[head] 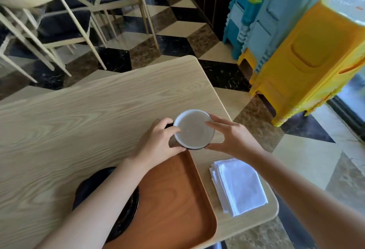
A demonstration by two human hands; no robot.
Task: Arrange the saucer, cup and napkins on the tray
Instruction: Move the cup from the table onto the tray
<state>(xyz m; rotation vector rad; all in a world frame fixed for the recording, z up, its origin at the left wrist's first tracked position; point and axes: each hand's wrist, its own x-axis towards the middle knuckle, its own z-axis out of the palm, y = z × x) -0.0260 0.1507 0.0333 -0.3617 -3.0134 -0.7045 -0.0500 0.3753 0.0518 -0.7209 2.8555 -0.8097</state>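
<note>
Starting at the lower left of the frame, the black saucer (126, 215) lies on the brown wooden tray (173, 199), seemingly at its left end, though the left forearm crosses over it and hides most of its face, so how it sits against the tray's rim cannot be made out. The tray itself is cut off by the bottom edge of the frame, and only its right side and far corner show clearly. Moving toward the centre, the left hand (158, 140) wraps the near left side of the cup (194, 129), fingers curled against its dark wall and thumb at the white rim; a small dark shape just beyond the fingers may be a handle, but it is too covered to say. The cup is white inside with a dark outside, and sits just past the far corner of the tray over the pale wooden table (79, 114); whether it rests on the table or is lifted off it is not clear. The right hand (233, 138) braces the opposite side, fingertips on the rim and thumb low on the wall (a two-handed grip that looks meant to steady the cup for carrying it onto the tray). Further right, the folded white napkins (239, 186) lie in a stack on the table beside the tray, apart from it and untouched.
</note>
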